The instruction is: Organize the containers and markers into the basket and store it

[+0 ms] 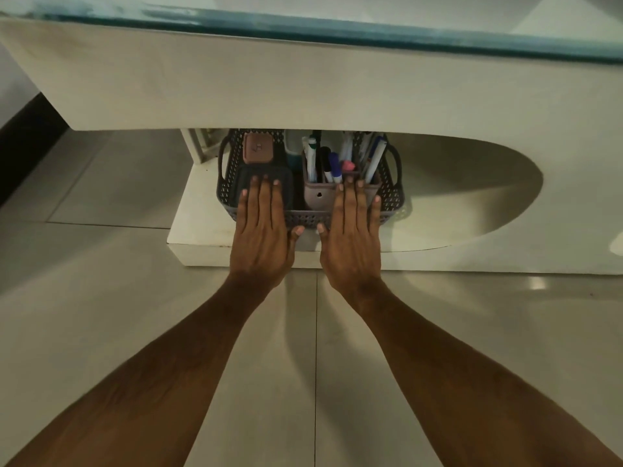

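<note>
The basket (392,193), a dark perforated plastic one with loop handles at both ends, is seen at the centre of the frame, set on the low white shelf (199,210) beneath the counter (303,79). It is loaded: a dark lidded container (264,183) with a smaller pinkish box (258,150) behind it fills the left half, and a mauve holder (317,197) with upright markers (333,165) fills the right half.

The basket is judged to be light and fairly stiff, though its thin lattice walls would probably flex if squeezed. The markers stand loose and tall, so any tilt could spill them; a level slide along the smooth shelf seems safer than a lift. The two end handles would serve best for carrying, the near rim for pushing.

The left hand (261,227) and right hand (352,230) are laid flat, fingers extended and spread, clamped on nothing. They lie over the basket's near edge, fingertips over the container lid and the holder's rim; whether the palms press on the rim cannot be told from this angle. The tiled floor (101,332) fills the lower frame.
</note>
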Demonstrator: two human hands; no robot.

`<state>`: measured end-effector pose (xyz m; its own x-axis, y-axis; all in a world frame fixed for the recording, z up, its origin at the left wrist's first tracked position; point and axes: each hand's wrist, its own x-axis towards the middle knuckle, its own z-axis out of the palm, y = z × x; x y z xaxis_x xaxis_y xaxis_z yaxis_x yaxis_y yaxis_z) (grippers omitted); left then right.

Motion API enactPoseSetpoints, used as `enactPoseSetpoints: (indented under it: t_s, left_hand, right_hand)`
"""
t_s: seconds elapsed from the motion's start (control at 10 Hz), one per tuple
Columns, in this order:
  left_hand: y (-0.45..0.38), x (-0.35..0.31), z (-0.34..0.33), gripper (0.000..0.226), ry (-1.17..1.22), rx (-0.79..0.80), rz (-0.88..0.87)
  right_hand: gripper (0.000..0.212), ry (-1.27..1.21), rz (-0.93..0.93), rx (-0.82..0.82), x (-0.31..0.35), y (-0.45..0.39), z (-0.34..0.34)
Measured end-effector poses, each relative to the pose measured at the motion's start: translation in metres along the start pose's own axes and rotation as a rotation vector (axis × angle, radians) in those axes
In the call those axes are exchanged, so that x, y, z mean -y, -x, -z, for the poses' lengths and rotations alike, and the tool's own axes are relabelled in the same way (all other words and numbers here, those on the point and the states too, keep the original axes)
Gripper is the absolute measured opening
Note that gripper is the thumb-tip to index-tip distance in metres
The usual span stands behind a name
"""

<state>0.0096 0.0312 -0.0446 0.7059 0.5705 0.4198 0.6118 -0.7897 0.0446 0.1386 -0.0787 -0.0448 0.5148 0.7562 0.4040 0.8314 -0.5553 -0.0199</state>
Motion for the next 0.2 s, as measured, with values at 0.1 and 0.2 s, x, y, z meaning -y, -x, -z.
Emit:
enactPoseSetpoints:
  t_s: [0.1, 0.2]
  left_hand:
    - [0.0060, -0.0001, 0.0048, 0.081, -0.027, -0.015, 0.002]
    - [0.0111, -0.0007, 0.0147, 0.082, -0.035, -0.002, 0.027]
  right_hand:
    - [0.073, 0.008, 0.028, -0.005, 0.0012, 0.0054, 0.0032]
    - [0.074, 0.008, 0.009, -0.012, 0.0019, 0.0091, 0.0110]
